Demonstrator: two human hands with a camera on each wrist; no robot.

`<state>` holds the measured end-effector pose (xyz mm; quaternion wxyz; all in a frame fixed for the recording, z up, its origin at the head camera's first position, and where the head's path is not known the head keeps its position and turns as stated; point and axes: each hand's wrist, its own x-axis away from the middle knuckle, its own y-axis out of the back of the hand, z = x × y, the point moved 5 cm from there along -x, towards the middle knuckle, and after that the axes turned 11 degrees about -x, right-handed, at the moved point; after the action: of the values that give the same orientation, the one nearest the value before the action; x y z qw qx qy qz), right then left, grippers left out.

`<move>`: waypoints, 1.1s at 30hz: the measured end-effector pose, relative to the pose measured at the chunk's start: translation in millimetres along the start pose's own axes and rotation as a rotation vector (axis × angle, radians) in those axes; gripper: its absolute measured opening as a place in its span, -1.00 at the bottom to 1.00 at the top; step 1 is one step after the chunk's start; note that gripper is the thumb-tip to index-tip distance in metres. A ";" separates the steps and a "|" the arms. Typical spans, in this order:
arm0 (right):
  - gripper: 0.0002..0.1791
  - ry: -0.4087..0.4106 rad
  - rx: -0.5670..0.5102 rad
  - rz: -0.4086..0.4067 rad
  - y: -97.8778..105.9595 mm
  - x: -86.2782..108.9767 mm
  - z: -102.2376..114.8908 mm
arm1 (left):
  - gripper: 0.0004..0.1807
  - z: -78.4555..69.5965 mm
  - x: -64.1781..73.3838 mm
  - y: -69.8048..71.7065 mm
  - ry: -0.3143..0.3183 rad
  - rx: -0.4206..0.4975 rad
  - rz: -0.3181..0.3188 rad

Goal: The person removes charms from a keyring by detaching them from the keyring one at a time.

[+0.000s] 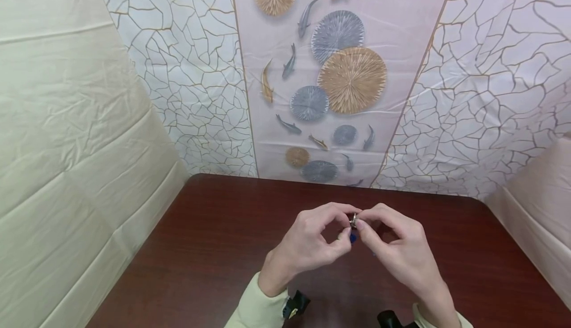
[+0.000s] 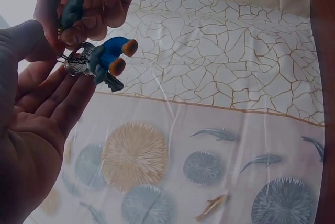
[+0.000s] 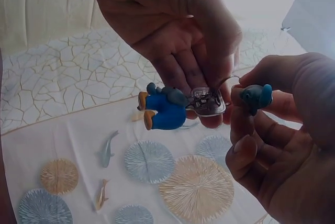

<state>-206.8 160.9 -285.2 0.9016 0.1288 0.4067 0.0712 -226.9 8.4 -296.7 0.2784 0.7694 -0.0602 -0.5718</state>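
Note:
My left hand (image 1: 308,239) and right hand (image 1: 397,244) meet above the table, thumbs and fingertips pinching a metal key ring (image 1: 354,220) between them. In the right wrist view, a small figurine (image 3: 166,111) with blue trousers and orange shoes hangs by a short chain beside a square metal piece (image 3: 208,102) under the left fingers. A grey figurine with a blue cap (image 3: 256,98) lies against the right hand's fingers; the left wrist view shows it there too. A key (image 2: 113,82) sticks out behind the blue-trousered figurine. Fingers hide part of the ring.
Below the hands lies a dark red-brown table (image 1: 200,248) with rounded far corners. A patterned cloth (image 1: 308,154) with fish and round leaf shapes hangs behind it. Cream cloth (image 1: 67,144) hangs at the left, and pale cloth (image 1: 535,209) at the right.

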 end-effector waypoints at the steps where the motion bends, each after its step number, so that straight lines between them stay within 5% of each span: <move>1: -0.71 -0.002 -0.002 -0.004 0.7 0.1 0.0 | -0.83 -0.5 0.1 -0.2 -0.007 -0.006 -0.001; 8: -0.70 -0.014 0.009 -0.009 3.3 -0.3 -0.3 | -0.96 -3.1 0.3 -0.2 -0.045 -0.037 -0.007; 26: -0.63 0.098 -0.012 -0.069 6.0 -0.9 0.4 | -0.86 -12.5 -2.3 -1.5 -0.195 -0.150 -0.061; 33: -0.64 0.081 0.040 -0.099 8.0 -0.4 0.7 | -0.83 -14.0 -2.3 0.0 -0.192 -0.174 -0.079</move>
<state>-206.7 168.3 -282.1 0.8840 0.1234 0.4503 0.0237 -214.9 14.3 -292.1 0.3142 0.6857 -0.0067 -0.6565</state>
